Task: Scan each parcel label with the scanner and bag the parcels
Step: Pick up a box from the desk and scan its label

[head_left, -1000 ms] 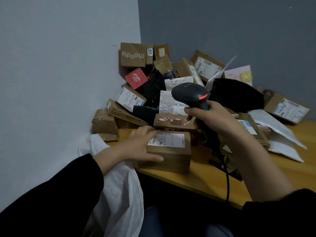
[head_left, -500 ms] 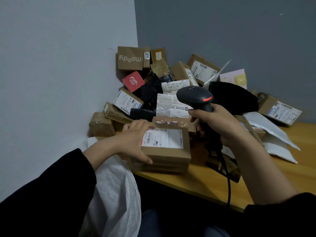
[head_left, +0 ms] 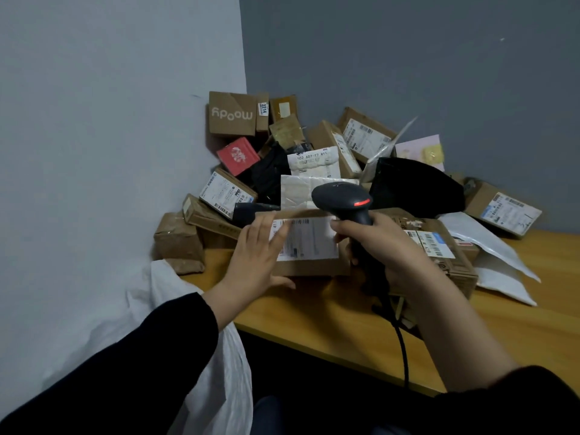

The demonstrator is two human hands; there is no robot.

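Note:
A brown cardboard parcel with a white shipping label is tilted up off the wooden table, label facing me. My left hand holds its left end, fingers spread over the label's corner and thumb underneath. My right hand grips the handle of a black corded scanner. The scanner's head sits just above the label's top right and a red light glows on it. A white bag hangs open below the table's left edge, beside my left arm.
Several parcels are heaped in the wall corner, among them a "moody" box, a red box and a black pouch. White mailers and a labelled box lie at the right. The scanner cable drops over the table's front edge.
My left hand has lifted the parcel from the table and tilted its label toward me. The scanner has moved in close above the label.

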